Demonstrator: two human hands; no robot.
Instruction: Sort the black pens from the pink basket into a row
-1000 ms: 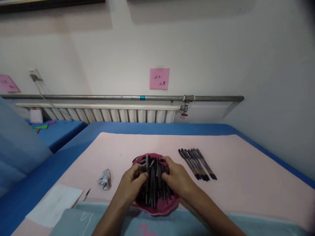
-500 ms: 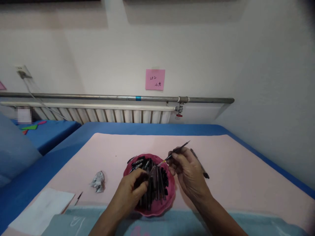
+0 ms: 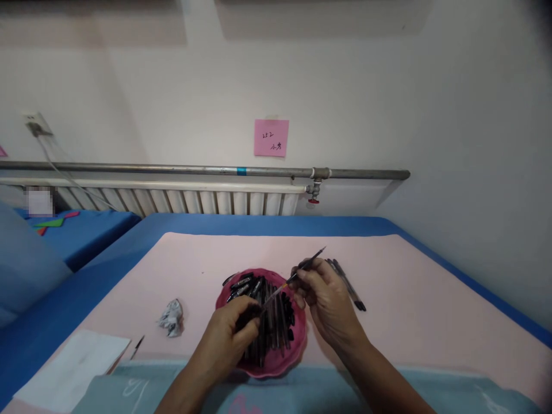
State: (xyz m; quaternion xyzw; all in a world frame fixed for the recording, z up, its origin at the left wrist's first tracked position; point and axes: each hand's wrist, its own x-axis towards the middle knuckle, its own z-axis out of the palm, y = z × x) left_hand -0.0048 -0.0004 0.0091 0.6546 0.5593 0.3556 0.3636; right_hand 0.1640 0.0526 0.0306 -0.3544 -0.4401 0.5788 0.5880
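A thin pen refill (image 3: 318,253) with dark ink and an orange-yellow band is pinched in my right hand (image 3: 330,299), its tip pointing up and to the right. The refill's clear tail slants down toward my left hand (image 3: 230,330), whose fingers are closed over the bowl's left side on what looks like a clear pen barrel (image 3: 268,301); its lower part is hidden by the fingers. Beneath both hands stands a pink scalloped bowl (image 3: 280,368). It holds dark see-through pen barrels (image 3: 278,328) and several black pen caps (image 3: 242,283).
Pens (image 3: 351,290) lie right of my right hand. To the left are a crumpled wrapper (image 3: 171,317), a small dark-tipped refill (image 3: 138,347) and white paper (image 3: 73,368). A pink sheet (image 3: 431,310) covers the blue table (image 3: 276,224). A person's blue sleeve (image 3: 26,259) shows at far left.
My right hand has moved slightly left and the refill's tail is now closer to my left fingers. More of the pens on the right shows. My left hand has barely moved.
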